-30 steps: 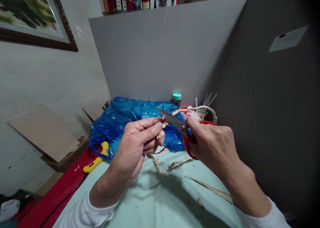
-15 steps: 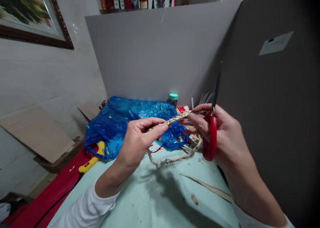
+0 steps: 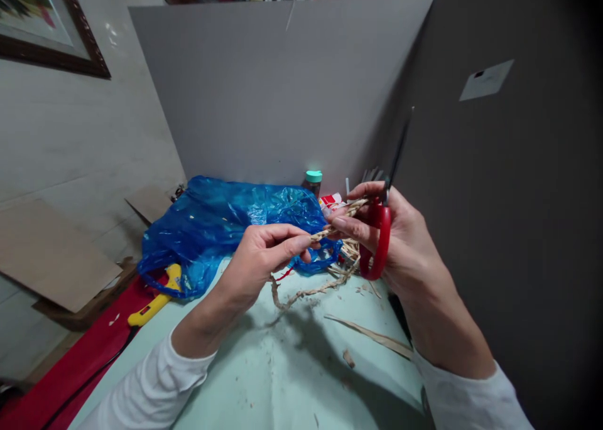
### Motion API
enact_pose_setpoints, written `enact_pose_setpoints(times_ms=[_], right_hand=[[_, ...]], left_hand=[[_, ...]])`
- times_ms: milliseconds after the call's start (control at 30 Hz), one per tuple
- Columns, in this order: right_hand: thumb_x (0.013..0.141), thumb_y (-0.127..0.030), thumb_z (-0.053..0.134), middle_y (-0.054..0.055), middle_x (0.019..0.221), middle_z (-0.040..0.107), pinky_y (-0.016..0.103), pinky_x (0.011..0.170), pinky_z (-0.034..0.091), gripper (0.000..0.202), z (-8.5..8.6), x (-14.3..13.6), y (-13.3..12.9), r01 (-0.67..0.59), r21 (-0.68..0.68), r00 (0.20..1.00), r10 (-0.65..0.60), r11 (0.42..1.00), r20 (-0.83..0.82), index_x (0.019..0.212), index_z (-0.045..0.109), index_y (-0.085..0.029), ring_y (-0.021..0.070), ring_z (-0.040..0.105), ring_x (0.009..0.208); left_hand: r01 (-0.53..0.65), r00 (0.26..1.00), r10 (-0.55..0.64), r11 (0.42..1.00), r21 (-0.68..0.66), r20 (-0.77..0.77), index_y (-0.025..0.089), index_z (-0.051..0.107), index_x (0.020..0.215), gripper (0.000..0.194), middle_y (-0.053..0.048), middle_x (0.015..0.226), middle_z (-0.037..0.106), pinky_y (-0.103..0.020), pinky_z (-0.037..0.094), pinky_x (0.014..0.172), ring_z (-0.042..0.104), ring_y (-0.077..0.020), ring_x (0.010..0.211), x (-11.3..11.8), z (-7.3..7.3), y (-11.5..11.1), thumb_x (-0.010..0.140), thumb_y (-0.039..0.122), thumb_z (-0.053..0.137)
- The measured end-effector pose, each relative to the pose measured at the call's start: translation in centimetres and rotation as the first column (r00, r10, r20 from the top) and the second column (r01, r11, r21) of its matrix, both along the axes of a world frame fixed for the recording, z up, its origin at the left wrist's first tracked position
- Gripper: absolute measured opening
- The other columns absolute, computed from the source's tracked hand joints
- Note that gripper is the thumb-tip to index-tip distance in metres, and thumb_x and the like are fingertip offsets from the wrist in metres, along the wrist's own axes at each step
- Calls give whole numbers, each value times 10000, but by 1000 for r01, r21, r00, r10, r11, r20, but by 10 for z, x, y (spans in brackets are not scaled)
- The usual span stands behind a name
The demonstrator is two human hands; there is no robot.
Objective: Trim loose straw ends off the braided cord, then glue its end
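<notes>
A pale braided straw cord (image 3: 323, 234) is stretched between my two hands above the table. My left hand (image 3: 271, 254) pinches its left part between thumb and fingers. With thumb and fingers my right hand (image 3: 384, 229) holds the cord's right part. Red-handled scissors (image 3: 380, 245) hang on that same hand, their dark blades pointing up. A loop of the cord droops below the hands, near a small piece of red string (image 3: 285, 274).
Behind my hands lies a blue plastic bag (image 3: 226, 210), with a green-lidded jar (image 3: 313, 180) beyond it. A yellow glue gun (image 3: 153, 307) is at the left. Straw strips (image 3: 372, 336) and scraps lie on the pale green table (image 3: 245, 367). Grey panels stand behind and right.
My right hand has closed its thumb and fingers on the cord and come nearer my left hand. The view has shifted, so the surroundings appear further left.
</notes>
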State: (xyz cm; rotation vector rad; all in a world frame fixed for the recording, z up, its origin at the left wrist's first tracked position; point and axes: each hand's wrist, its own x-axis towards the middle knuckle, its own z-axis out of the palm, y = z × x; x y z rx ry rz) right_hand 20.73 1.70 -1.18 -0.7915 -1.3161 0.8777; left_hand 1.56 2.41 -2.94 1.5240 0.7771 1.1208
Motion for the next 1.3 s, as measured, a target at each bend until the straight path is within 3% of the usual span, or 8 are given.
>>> enact_pose_setpoints(times_ms=[300, 533, 667, 867, 1067, 1167, 1300], right_hand=[[642, -242, 865, -37, 694, 673, 329, 504, 598, 378, 7, 6, -1, 72, -100, 997, -75, 992, -18, 874, 567, -263, 190, 701, 545], [618, -263, 884, -12, 826, 736, 365, 636, 626, 446, 5, -6, -7, -48, -20, 993, 50, 999, 106, 932, 568, -273, 212, 731, 696], [639, -250, 875, -26, 821, 729, 341, 656, 613, 434, 2, -6, -6, -55, 22, 989, 51, 998, 141, 944, 567, -278, 195, 720, 717], [627, -268, 886, -29, 797, 713, 298, 613, 568, 423, 1, -2, -3, -46, -35, 998, 47, 998, 46, 900, 564, -269, 161, 677, 682], [591, -273, 899, -22, 745, 681, 271, 531, 502, 423, 6, 1, -7, 56, -74, 997, -59, 996, -40, 859, 572, -255, 146, 629, 635], [604, -282, 889, -25, 737, 677, 266, 534, 501, 424, 8, 0, -9, 39, -93, 997, -45, 995, -70, 871, 561, -256, 144, 630, 636], [612, -287, 883, -51, 705, 649, 255, 498, 496, 432, 8, 2, -9, -18, -126, 996, 7, 992, -86, 878, 544, -262, 121, 601, 562]], left_hand=[[99, 993, -91, 989, -107, 76, 142, 763, 738, 195, 0, 638, 633, -250, 126, 469, 253, -30, 461, -4, 4, -2, 836, 298, 699], [-38, 999, 38, 999, -14, 10, 144, 712, 679, 249, 25, 586, 583, -227, 193, 462, 307, -37, 475, -2, 4, -7, 855, 318, 689], [-18, 1000, 18, 1000, -1, -17, 150, 706, 707, 251, 17, 629, 611, -213, 243, 482, 356, -48, 515, -2, 1, -5, 867, 343, 688], [19, 1000, -18, 999, -32, 18, 179, 768, 842, 162, 5, 749, 688, -187, 322, 515, 430, -50, 563, -1, 0, 0, 807, 337, 762], [-142, 988, 142, 990, 4, 59, 214, 805, 858, 142, -11, 854, 767, -190, 454, 632, 603, -100, 714, -2, 1, 2, 720, 239, 828], [-181, 983, 181, 982, 52, 20, 240, 809, 886, 117, -11, 839, 771, -204, 457, 600, 618, -116, 702, -4, 0, 1, 777, 273, 782], [-138, 990, 138, 985, 104, 7, 223, 786, 909, 120, -5, 723, 712, -203, 387, 505, 540, -99, 598, -8, 5, -5, 830, 294, 731]])
